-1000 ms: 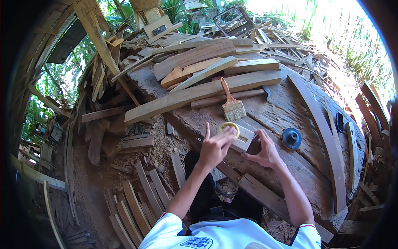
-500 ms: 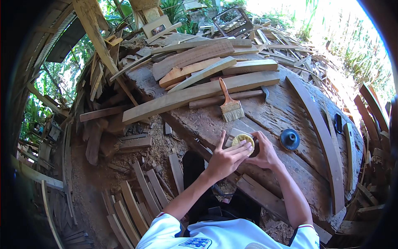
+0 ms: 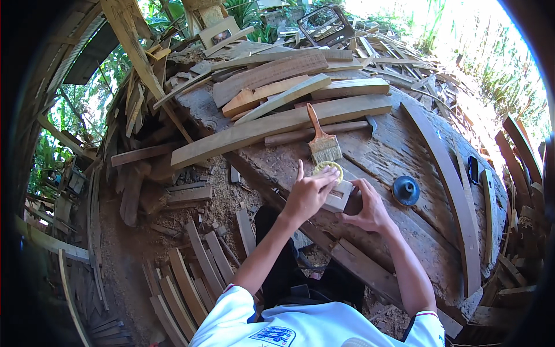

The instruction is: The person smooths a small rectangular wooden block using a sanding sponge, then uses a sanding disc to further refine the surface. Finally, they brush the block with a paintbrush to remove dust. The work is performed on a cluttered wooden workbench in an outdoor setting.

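Note:
My left hand presses a yellow round sanding disc onto the upper face of a small pale wooden block; its fingers lie over the disc, with the thumb raised. The block has a slot cut in it and rests on the rough wooden bench. My right hand curls round the block's right side and steadies it. Just beyond the block lies a wide paintbrush with an orange-brown handle. A round blue pad with a dark raised centre sits right of my right hand.
A tool with a wooden handle and dark curved metal head lies behind the brush. Curved planks stack across the back. A long curved board lies at right, near a small black device. Boards lean at lower left.
My left hand and the yellow disc have slid away from me and left along the block, uncovering its slot and near end. My right hand still holds the block.

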Action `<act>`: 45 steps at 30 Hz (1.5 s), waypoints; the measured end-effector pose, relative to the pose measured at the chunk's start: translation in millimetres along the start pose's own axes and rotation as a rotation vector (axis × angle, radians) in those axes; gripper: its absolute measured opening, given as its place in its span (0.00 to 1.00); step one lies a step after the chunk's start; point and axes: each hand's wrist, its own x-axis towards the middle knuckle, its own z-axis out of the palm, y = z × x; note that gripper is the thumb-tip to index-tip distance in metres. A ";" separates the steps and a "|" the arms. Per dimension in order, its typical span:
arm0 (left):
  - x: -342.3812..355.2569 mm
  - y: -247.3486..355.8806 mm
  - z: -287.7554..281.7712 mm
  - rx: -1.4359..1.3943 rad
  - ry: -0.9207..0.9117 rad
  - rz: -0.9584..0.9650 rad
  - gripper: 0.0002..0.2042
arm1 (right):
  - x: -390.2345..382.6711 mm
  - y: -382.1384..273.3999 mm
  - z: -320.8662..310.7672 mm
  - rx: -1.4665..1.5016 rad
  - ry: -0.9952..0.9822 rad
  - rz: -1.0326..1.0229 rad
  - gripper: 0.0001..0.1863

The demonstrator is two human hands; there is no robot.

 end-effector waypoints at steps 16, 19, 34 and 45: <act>-17.3 13.4 -1.8 0.038 -0.140 0.201 0.12 | -0.7 2.5 0.5 -0.014 -0.014 -0.074 0.51; -12.1 0.8 -16.3 0.056 -0.135 0.263 0.12 | -0.1 0.4 -0.4 -0.025 0.002 -0.055 0.50; -30.6 11.8 -0.5 0.031 -0.084 0.272 0.13 | -0.6 3.8 2.7 -0.036 0.022 -0.115 0.50; -4.3 -13.6 -7.6 0.105 -0.024 0.174 0.09 | -0.7 -0.4 4.5 -0.042 0.024 -0.056 0.52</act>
